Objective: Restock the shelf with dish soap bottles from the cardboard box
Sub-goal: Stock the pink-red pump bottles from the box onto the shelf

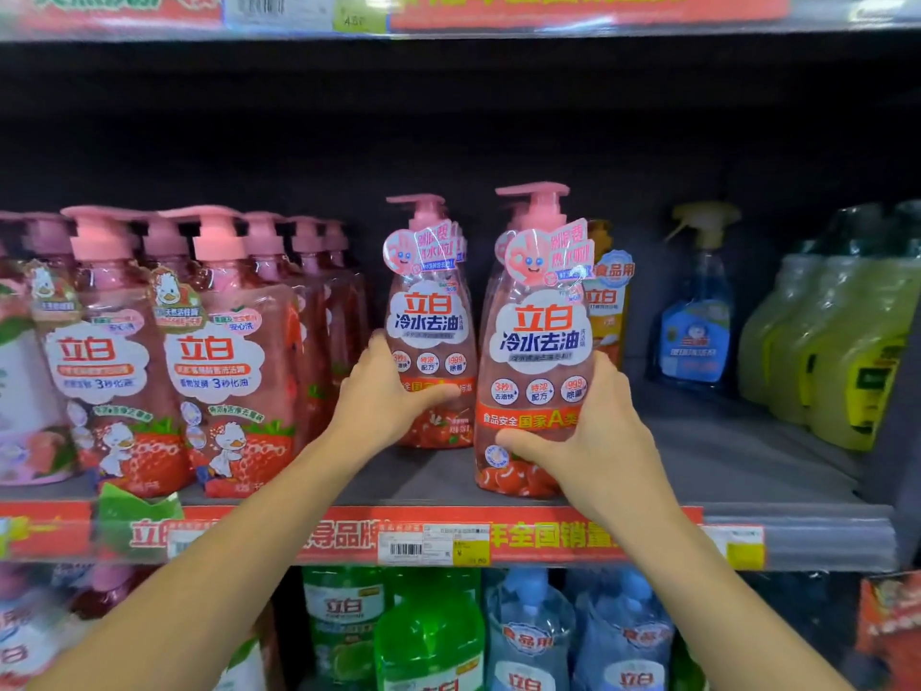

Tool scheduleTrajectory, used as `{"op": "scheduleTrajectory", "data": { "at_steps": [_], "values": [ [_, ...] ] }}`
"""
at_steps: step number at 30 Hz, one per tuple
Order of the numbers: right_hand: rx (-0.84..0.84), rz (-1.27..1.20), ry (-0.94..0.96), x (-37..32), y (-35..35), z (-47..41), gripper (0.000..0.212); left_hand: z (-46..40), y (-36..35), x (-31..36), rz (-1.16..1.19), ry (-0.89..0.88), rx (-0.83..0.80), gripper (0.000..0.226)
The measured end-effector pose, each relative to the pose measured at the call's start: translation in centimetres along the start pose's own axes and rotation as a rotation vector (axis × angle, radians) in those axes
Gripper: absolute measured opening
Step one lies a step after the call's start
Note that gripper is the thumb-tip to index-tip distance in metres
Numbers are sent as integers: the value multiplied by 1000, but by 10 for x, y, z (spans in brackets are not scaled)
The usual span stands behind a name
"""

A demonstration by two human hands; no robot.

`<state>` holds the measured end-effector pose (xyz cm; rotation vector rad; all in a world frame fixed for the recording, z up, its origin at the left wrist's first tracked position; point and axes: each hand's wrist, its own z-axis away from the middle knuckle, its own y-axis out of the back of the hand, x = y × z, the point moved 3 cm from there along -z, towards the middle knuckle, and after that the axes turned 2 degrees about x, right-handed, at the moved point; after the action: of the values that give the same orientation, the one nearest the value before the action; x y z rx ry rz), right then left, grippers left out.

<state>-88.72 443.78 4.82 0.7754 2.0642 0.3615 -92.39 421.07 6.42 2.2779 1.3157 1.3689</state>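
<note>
Two pink pump bottles of dish soap stand upright on the grey shelf (pixel 747 441). My left hand (pixel 383 396) grips the left bottle (pixel 431 311) from its left side, set a little back on the shelf. My right hand (pixel 588 431) wraps the lower right side of the right bottle (pixel 540 336), which stands near the shelf's front edge. Further bottles of the same kind stand behind each one. The cardboard box is out of view.
A row of pink strawberry soap bottles (pixel 219 351) fills the shelf's left. A yellow bottle (pixel 605 301), a blue spray bottle (pixel 697 311) and green bottles (pixel 842 351) stand at the right, with bare shelf before them. Green and blue bottles (pixel 528 635) sit below.
</note>
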Motion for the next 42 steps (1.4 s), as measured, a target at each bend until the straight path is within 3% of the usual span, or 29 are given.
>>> {"op": "scheduleTrajectory", "data": {
  "at_steps": [11,17,25,28,33,35,37,40,42],
  "values": [
    [-38,54,-51,3,-11,-28,98,-4,-14,-9,102,23,0,102],
    [-87,26,-123,15,-21,-55,87,-4,-16,-10,96,42,-1,98],
    [-21,50,-143,16,-43,-66,108,-4,-22,-11,133,65,9,90],
    [-70,183,-168,14,-49,-57,107,-1,-22,-7,110,90,-23,100],
    [-159,537,-71,18,-29,-30,74,18,-23,7,-142,132,-76,100],
    [-124,532,35,21,-19,-6,63,39,-25,15,-280,86,-74,95],
    [4,415,136,25,-11,31,56,72,-31,29,-337,-72,-19,82],
    [143,236,247,44,2,99,52,139,-50,53,-142,-426,96,55],
    [189,160,286,72,5,149,49,194,-75,57,11,-531,37,47]
  ]
}}
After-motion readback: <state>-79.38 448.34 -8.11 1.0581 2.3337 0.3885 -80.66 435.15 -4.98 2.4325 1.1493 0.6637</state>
